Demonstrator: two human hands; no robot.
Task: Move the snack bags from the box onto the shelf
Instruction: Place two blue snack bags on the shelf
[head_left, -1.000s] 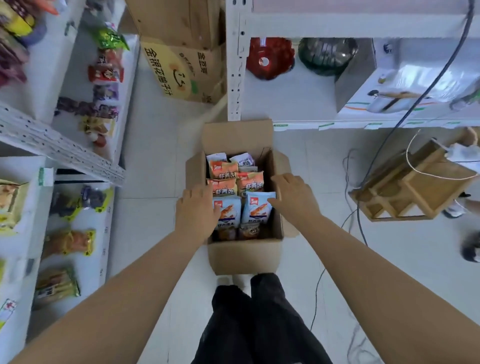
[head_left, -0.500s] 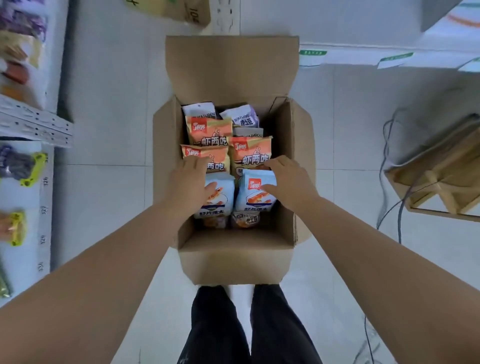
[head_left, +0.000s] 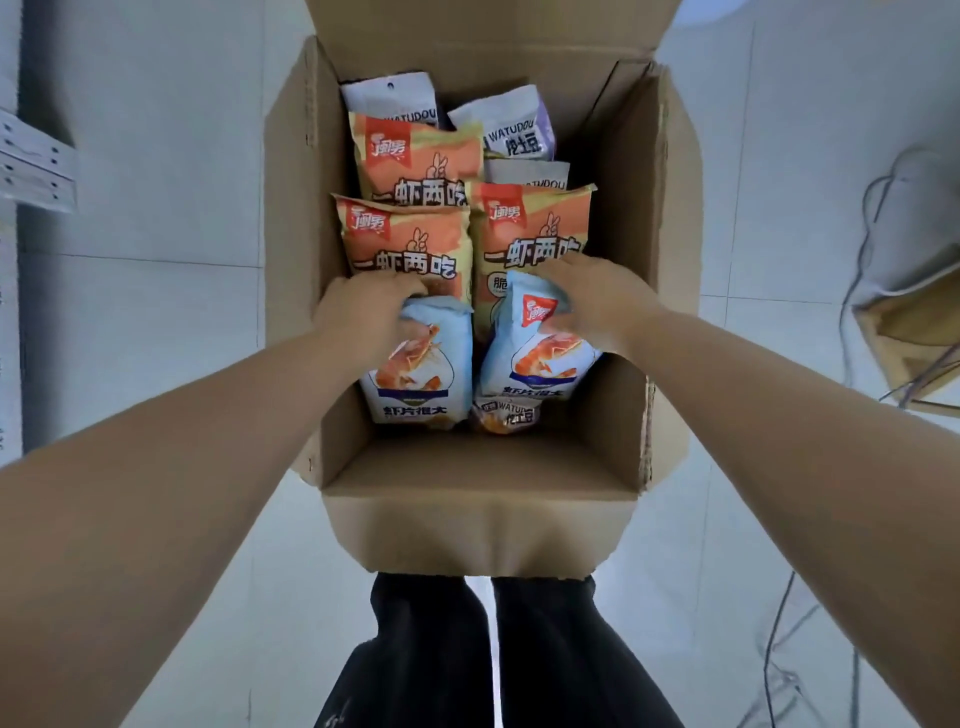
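Snack bags (head_left: 410, 244) stand packed upright inside the cardboard box (head_left: 483, 525), none on the shelf yet. What is new here? — Desk

A second ago both hands lay nearly flat on the front row, seen from farther back. Now the person leans in over the box and the fingers are curled down. — Photographer

Around what? — Desk

The left hand (head_left: 363, 312) grips the crumpled top edge of the left blue bag (head_left: 415, 374), at the near left of the box. The right hand (head_left: 592, 301) clutches the top of the right blue bag (head_left: 540, 358), at the near right. Neither hand is open; each holds one bag. — Photographer

Are those bags out? — Desk

No. Both sit side by side within the box walls, just in front of the orange bags (head_left: 535, 234). White bags (head_left: 511, 130) fill the far end, and a small bag (head_left: 506, 415) lies at the near end, beneath the right blue one. — Photographer

So where does the job stand? — Desk

By the look of it, the reach is over and the lift comes next; the first pair seems ready to rise. Only a strip of shelf rail (head_left: 36, 166) shows, well left of the box, so the whole carry lies ahead. — Photographer
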